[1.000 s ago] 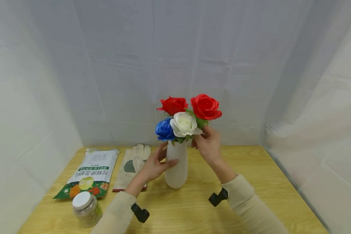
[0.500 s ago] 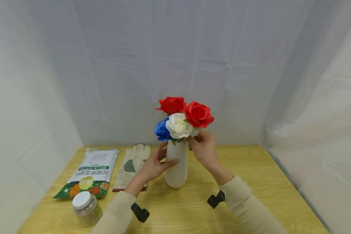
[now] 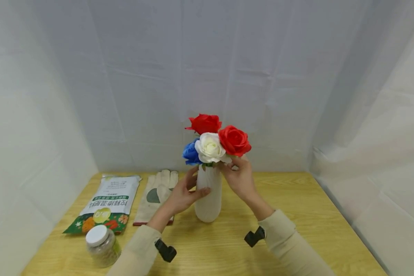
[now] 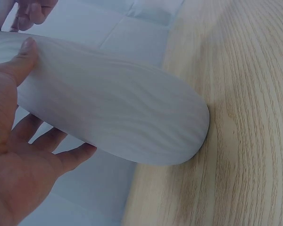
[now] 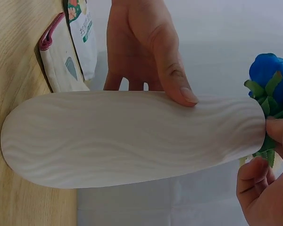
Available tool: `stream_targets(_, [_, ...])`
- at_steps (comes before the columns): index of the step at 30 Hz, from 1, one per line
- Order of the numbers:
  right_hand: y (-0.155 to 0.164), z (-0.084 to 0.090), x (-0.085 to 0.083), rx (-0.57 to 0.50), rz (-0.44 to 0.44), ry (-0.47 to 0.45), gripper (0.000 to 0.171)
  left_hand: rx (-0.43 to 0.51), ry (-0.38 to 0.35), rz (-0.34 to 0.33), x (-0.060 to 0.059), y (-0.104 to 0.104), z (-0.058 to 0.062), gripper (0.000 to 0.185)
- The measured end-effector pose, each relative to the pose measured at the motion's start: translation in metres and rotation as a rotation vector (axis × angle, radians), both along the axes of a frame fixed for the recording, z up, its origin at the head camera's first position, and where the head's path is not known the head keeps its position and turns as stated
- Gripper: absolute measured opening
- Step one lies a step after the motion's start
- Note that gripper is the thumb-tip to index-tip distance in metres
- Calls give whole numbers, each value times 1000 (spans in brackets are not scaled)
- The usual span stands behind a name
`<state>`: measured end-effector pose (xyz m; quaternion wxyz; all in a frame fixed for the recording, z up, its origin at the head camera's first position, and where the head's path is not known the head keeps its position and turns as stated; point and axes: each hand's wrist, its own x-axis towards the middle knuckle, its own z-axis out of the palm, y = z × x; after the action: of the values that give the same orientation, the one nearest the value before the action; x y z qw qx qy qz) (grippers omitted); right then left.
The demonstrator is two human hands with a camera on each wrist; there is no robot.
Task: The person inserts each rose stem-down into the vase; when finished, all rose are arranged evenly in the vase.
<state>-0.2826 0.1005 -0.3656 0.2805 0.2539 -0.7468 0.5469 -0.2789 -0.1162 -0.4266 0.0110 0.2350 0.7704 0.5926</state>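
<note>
A white vase with a wavy surface (image 3: 208, 199) stands upright on the table. My left hand (image 3: 183, 194) grips its upper body from the left, thumb on the front and fingers around the far side. Out of its mouth rise a blue rose (image 3: 191, 152), a white rose (image 3: 210, 148) and a red rose (image 3: 205, 123) at the back. On the right, my right hand (image 3: 240, 178) pinches another red rose (image 3: 234, 140) under its bloom, right at the vase mouth. In the right wrist view, thumb and fingertips are among green leaves (image 5: 270, 106) at the rim; the held stem is hidden.
To the left lie pale work gloves (image 3: 158, 195) and a white and green printed bag (image 3: 107, 203). In front of the bag stands a clear jar (image 3: 103, 249) with a white lid. White sheeting (image 3: 207, 69) encloses the wooden table (image 3: 279, 230) behind and on both sides.
My right hand has moved left and down to the vase mouth, lowering the right red rose beside the white one. The white rose has shifted slightly left. My left hand keeps its place.
</note>
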Motion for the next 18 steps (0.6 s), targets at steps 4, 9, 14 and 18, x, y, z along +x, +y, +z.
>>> stream_targets(4, [3,-1,-3,24,18,-4,19,-4,-5,9,-1,0,-1,86])
stream_targets(9, [5,-3,-2,25,40,-31,19,-19,-11,25,0,0,-3,85])
stream_targets(14, [6,-1,0,19,15,-75,15,-25,-7,25,0,1,0,85])
stream_targets(18, [6,3,2,6,9,-144,8,-30,8,27,-1,1,3,85])
